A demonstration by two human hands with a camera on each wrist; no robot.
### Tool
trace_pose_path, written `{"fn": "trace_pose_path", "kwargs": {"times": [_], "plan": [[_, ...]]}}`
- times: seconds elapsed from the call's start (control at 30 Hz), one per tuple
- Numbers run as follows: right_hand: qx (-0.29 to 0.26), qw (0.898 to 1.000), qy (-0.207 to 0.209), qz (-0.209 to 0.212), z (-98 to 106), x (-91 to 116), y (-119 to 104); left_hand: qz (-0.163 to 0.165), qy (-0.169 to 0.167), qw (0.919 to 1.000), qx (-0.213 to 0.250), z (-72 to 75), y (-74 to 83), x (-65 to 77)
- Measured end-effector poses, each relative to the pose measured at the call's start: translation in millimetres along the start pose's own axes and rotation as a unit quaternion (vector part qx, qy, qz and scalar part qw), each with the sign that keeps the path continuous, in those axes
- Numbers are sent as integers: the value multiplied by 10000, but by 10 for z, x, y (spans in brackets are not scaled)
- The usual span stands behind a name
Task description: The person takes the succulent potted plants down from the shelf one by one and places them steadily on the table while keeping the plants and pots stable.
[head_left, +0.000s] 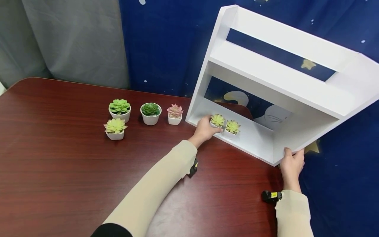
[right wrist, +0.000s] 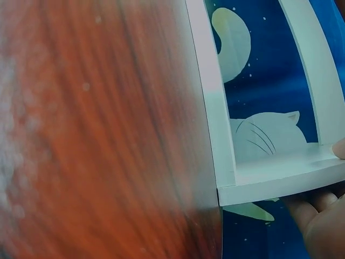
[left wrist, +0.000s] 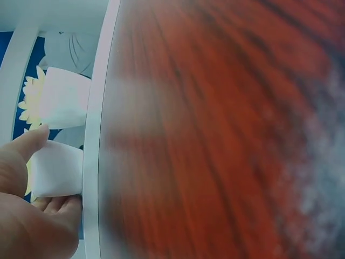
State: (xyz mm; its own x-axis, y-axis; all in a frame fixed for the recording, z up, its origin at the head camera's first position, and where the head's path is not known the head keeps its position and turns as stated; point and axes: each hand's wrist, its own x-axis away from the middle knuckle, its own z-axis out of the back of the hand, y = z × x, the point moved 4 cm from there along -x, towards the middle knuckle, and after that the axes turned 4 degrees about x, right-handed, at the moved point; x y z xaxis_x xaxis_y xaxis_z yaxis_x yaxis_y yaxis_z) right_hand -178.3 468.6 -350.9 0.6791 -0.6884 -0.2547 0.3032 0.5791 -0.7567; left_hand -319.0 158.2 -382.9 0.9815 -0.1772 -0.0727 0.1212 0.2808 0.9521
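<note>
My left hand (head_left: 204,130) reaches to the left part of the lower board of a white two-tier shelf (head_left: 257,136). Between thumb and fingers it holds a small potted succulent (head_left: 217,119) with yellow-green leaves; its white pot (left wrist: 58,170) is upright at the board's front edge. Close to its right stands a matching potted succulent (head_left: 232,127), whose white pot (left wrist: 66,102) shows past the thumb in the left wrist view. My right hand (head_left: 292,167) grips the shelf's right side panel (right wrist: 285,186) near the bottom front corner, thumb inside and fingers outside.
Left of the shelf on the brown table (head_left: 59,164) are a pink succulent (head_left: 174,113), a dark green one (head_left: 150,112), a bright green one (head_left: 119,110) and a yellow-green one (head_left: 115,128), all in white pots. A blue patterned curtain (head_left: 165,42) hangs behind.
</note>
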Motion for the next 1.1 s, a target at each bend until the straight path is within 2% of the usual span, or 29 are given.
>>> {"fn": "trace_pose_path", "kwargs": {"times": [0.37,0.57,0.77,1.1], "plan": [[-20,10000,-83,-46,-19,27,1,12,22,9999,123,141,-14,86],[-20,9999,-96,-45,2,25,-3,-58,-209,9997,111,178,115,206],[9,9999,-89,-87,5,35,-5,-226,-224,9995,-16,277,272,319],[8,10000,4,-28,13,18,-11,-540,-460,9973,-196,551,449,556]]}}
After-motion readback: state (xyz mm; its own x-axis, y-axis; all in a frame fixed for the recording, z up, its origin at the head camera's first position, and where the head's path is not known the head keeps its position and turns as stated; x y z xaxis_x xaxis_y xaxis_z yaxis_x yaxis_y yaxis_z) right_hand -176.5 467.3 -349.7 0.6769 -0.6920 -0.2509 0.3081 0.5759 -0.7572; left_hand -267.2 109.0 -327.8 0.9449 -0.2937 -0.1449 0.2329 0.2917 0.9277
